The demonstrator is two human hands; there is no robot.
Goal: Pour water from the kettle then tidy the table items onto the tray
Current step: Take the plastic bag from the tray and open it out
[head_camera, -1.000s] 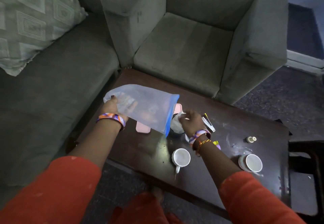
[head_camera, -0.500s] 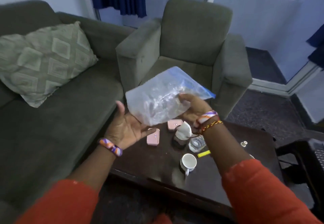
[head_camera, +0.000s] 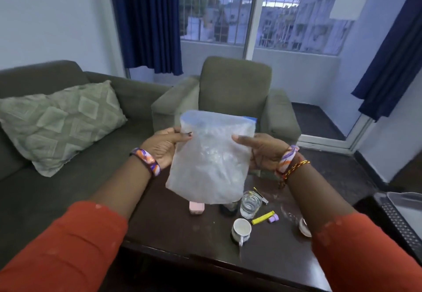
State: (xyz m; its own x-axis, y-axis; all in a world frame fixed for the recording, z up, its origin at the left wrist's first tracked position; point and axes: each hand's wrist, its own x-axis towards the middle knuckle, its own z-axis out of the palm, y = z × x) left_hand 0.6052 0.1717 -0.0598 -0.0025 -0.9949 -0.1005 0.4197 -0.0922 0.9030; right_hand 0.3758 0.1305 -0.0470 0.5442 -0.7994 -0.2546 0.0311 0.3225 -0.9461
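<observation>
A clear plastic zip bag (head_camera: pixel 212 161) with a blue top edge hangs upright above the dark wooden table (head_camera: pixel 182 234). My left hand (head_camera: pixel 165 146) pinches its left side and my right hand (head_camera: pixel 260 152) grips its right side. Below the bag on the table stand a glass of water (head_camera: pixel 250 204), a white cup (head_camera: pixel 241 230), a pink case (head_camera: pixel 196 208), a yellow clip (head_camera: pixel 263 217) and a small purple item (head_camera: pixel 273 218). A dark object (head_camera: pixel 228 209) is partly hidden behind the bag. No kettle is visible.
A green sofa with a patterned cushion (head_camera: pixel 61 124) runs along the left. A green armchair (head_camera: pixel 233 99) stands behind the table. A dark stand with a silvery tray (head_camera: pixel 406 202) sits at the right edge. My right sleeve hides part of another cup (head_camera: pixel 304 228).
The bag has risen from the table and turned upright. Both hands now hold its sides; half a second ago only the right held it. The view has tilted up toward the window.
</observation>
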